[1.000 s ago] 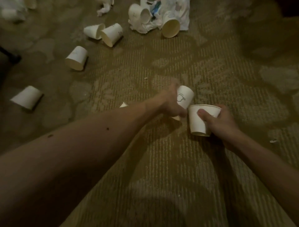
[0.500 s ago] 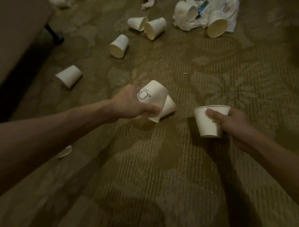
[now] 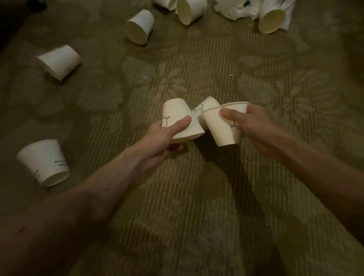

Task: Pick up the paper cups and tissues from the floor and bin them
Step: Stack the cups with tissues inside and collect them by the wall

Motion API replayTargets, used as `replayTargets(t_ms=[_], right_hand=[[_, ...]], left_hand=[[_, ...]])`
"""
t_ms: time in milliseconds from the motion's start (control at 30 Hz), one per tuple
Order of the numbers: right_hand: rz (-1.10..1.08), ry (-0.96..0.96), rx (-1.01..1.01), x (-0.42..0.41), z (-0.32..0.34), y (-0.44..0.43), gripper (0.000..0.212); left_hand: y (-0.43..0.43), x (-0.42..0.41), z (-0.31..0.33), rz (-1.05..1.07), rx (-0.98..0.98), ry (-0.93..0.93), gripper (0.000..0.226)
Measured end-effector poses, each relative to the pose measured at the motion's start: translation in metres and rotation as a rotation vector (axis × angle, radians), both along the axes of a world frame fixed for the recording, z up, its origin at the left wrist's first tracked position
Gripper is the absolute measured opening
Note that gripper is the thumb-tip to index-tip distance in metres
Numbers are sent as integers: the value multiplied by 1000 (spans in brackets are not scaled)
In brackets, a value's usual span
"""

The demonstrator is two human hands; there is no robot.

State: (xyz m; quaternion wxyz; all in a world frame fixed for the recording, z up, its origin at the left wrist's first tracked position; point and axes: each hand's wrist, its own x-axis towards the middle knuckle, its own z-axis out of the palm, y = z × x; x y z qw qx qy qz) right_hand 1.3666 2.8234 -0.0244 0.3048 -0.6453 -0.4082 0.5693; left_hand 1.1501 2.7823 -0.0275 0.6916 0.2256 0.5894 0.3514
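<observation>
Two bare forearms reach in from the near side over the patterned carpet (image 3: 177,206). The left hand (image 3: 163,143) grasps an upturned cup (image 3: 177,118), its base pointing up and away. The thumb lies flat across the wall beside a small black line drawing, and the other fingers curl in under the rim. The right hand (image 3: 258,128) grasps a second cup (image 3: 220,128), mouth up and tipped toward the left. Its thumb presses the near wall just below the rim, and the remaining fingers wrap round the far side, out of sight. A dark shadow lies on the carpet below the two cups.

Just behind and between them, a third cup (image 3: 205,107) shows its rim and a strip of printed wall. It overlaps both held cups, and which hand carries it cannot be told.

Toward the left side of the carpet, the nearest loose cup (image 3: 44,160) lies on its side with its mouth toward the near right. Farther along that side, a left-side cup (image 3: 59,62) also lies on its side. A tiny white scrap (image 3: 230,75) sits on bare carpet beyond the hands. Farther still and closer to the middle, a middle cup (image 3: 140,26) lies with its mouth facing the viewer.

At the far side, a far cup (image 3: 189,10) lies mouth forward, just beside a cut-off cup (image 3: 164,2) at the top of the view. In the far right area are crumpled white tissues (image 3: 230,9), with a far-right cup (image 3: 272,18) lying against them, its mouth open to the viewer.
</observation>
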Motion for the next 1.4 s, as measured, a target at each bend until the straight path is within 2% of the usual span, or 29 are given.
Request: replayTargets(t_ms=[167,333,467,600,700,767,867,933,1000,1167,1267,1400], right_hand=[[-31,49,-57,-9,-9,1,41],[-71,66,-95,-8,-3,-21,34],[-135,8,-122,7,18,-45,30],[-174,-98,-144,37,51,-84,27],[-203,-139,-146,70,76,-117,22],[-258,-149,-133,86,84,-136,25],[-310,-153,-109,107,93,-155,25],[-333,-160,-66,130,113,-168,19],[-377,-183,-21,155,138,-185,21],[-493,-301,156,234,190,-253,42],[-537,-295,193,282,201,-303,45],[-600,-275,223,338,223,-365,36]], left_hand=[[4,2,-11,15,-18,-73,53],[1,5,-19,-72,18,-134,67],[-13,21,-17,-186,-31,-152,86],[-43,55,-3,-289,-71,-178,75],[-71,91,17,-371,-107,-286,61],[-84,108,24,-444,-116,-283,65],[-88,133,30,-510,-44,-212,84],[-87,159,48,-564,24,-193,90],[-90,188,71,-625,121,-163,95],[-125,272,131,-819,414,-142,65],[-157,316,149,-962,514,-143,66],[-186,382,180,-1164,607,-82,69]])
